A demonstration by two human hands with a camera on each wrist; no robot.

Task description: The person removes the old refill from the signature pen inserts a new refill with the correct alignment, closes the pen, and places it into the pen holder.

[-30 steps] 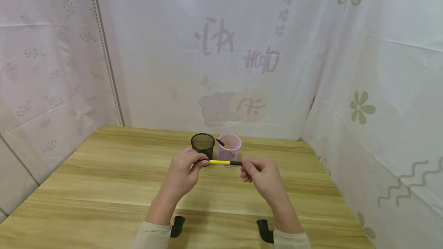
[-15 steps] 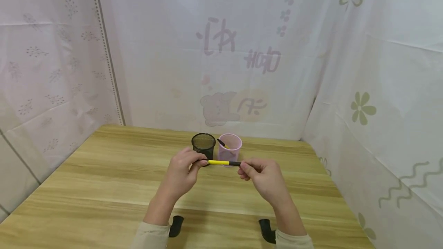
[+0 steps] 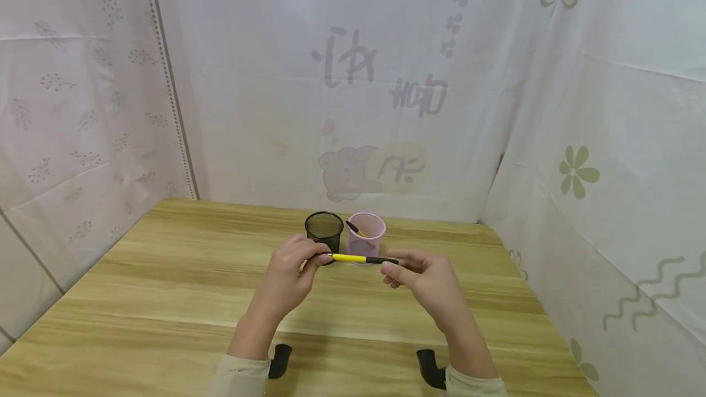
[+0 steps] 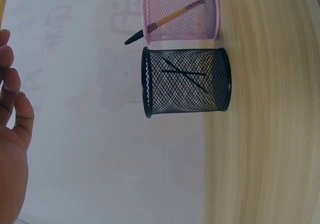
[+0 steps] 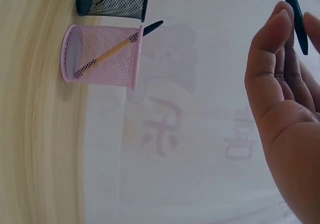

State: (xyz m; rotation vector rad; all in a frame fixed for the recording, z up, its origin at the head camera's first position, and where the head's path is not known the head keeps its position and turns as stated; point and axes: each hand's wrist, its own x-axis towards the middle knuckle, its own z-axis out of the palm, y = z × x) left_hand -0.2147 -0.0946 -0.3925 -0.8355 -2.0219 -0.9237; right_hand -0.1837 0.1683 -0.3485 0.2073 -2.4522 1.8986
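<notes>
yellow pen [image 3: 349,258] lies level between both grips: left hand [image 3: 290,277] and right hand [image 3: 427,280] each pinch one end

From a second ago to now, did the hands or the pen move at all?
Hardly. The right hand slid closer along the yellow pen and now pinches its black end. The left hand kept its pinch. Black cup and pink cup stayed put.
</notes>
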